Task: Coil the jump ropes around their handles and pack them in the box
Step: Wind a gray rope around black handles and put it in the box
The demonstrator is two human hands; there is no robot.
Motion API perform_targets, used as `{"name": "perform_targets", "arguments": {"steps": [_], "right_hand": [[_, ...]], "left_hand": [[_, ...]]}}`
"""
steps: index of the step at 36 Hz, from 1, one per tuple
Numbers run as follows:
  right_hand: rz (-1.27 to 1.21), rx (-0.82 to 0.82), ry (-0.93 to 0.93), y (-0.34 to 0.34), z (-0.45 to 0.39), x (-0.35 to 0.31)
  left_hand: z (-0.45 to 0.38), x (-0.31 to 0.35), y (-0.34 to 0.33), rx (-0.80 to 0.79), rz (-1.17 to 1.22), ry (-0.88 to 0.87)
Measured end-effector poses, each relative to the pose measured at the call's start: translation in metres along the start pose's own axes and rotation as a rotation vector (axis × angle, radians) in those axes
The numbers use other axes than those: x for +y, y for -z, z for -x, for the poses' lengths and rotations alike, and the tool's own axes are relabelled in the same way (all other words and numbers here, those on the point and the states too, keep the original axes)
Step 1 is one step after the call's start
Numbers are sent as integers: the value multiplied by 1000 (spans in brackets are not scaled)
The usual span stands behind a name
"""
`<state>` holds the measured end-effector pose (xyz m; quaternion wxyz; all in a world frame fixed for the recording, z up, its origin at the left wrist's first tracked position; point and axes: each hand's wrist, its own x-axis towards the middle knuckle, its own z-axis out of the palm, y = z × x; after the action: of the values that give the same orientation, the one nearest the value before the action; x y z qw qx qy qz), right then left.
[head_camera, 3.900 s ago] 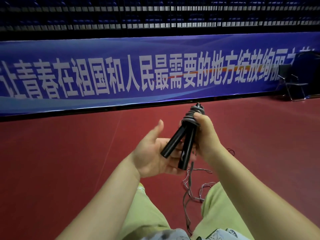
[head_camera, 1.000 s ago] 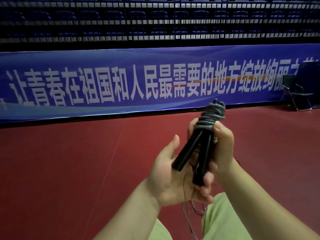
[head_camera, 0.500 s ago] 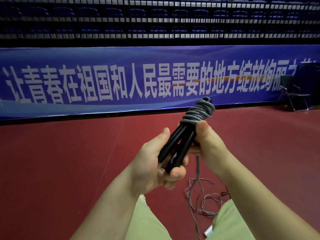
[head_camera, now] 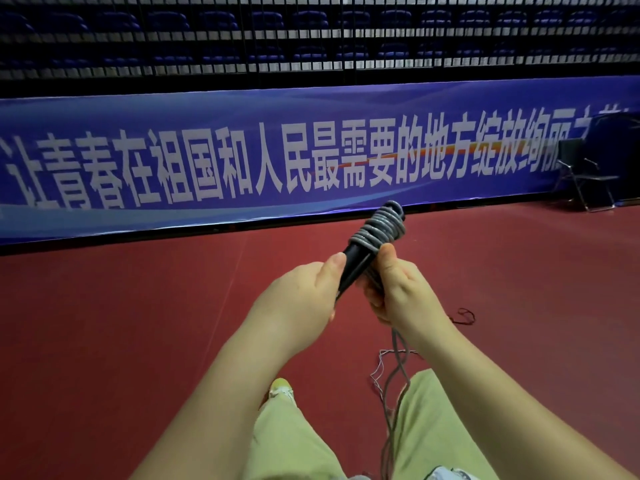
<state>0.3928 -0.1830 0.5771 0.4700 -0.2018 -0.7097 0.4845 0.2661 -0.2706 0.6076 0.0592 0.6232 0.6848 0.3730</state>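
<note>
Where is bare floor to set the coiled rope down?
Bare red floor lies left of the left hand, up to the banner. Also right, toward the folding chair. Crowded below the right hand: loose rope and thin wires.

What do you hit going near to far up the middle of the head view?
Pale green trousers → loose grey rope hanging down → left hand and right hand gripping the black handles → grey rope coil → red floor → blue banner with white characters → dark seating rows.

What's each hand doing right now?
Left hand: grips the black handles.
Right hand: holds the grey rope against the handles.
</note>
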Motion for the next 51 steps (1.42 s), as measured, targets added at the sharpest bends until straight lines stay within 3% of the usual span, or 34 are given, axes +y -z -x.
{"name": "perform_targets", "arguments": {"steps": [3,7,13,16,19,22,27,31,34,37,42,51], "right_hand": [[15,-50,-80,-1,1,-2],[196,-132,-157,-4,-1,0],[207,-44,-327,-6,-3,3],[199,13,-293,-5,-7,1],[144,45,-196,-4,-8,0],[-23,50,-118,-1,-7,-5],[-264,40,-144,7,-9,-7],[-505,-133,-108,9,-3,-7],[-538,-215,-83,8,-3,-11],[-489,-158,-85,6,-8,-11],[-301,-229,-182,10,-9,-2],[43,-157,-122,14,-8,2]], "left_hand": [[-2,-11,2,47,-135,-3],[-8,-29,1,-37,-83,59],[-4,-30,-9,-84,-92,109],[-6,-29,-12,-41,30,74],[-9,-30,-11,-89,321,66],[-9,-29,-10,-217,537,91],[0,-21,-22,-452,872,203],[6,-18,-27,-876,1243,167],[11,-15,-32,-1027,1436,124],[13,-13,-33,-1039,1555,158],[9,-14,-19,-912,1533,326],[9,-15,-16,-648,1257,410]]}}
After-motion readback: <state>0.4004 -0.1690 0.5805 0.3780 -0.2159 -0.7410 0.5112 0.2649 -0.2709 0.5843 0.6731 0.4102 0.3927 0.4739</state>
